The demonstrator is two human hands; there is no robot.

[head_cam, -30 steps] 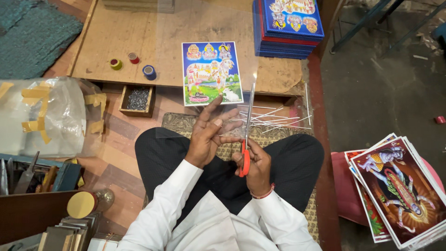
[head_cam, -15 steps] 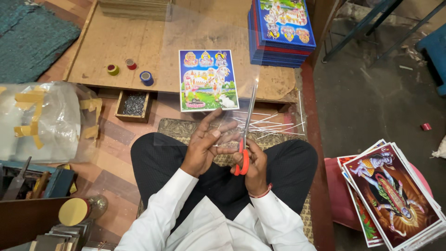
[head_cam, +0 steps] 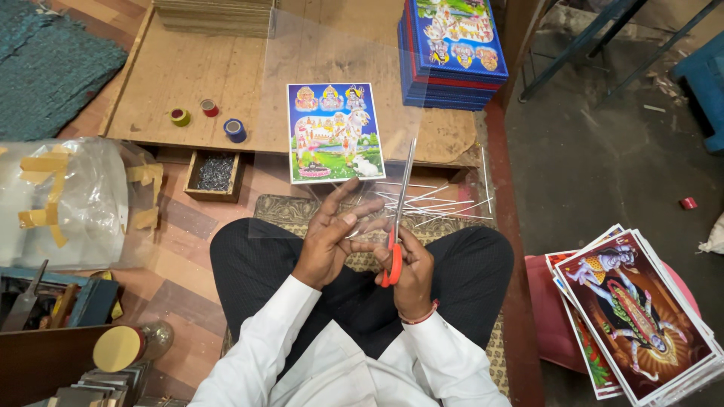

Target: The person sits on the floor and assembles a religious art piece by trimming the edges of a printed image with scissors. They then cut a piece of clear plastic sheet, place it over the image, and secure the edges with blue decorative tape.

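Low wooden surface (head_cam: 173, 83), worker seated on floor: trimming clear sheet (head_cam: 332, 113) over picture (head_cam: 334, 132).
Left hand (head_cam: 328, 241) spread, steadying sheet; right hand (head_cam: 411, 264) grip closed on scissors (head_cam: 396, 218). Advisable: keep sheet taut, blades straight along picture's right edge.

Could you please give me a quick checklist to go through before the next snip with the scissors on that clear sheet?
1. Right hand grips the red-handled scissors: ok.
2. Left hand steadies the clear sheet: ok.
3. Left fingers clear of the blades: cannot tell.
4. Colour print lies flat under the sheet: ok.
5. Cut strips out of the cutting path: not ok.
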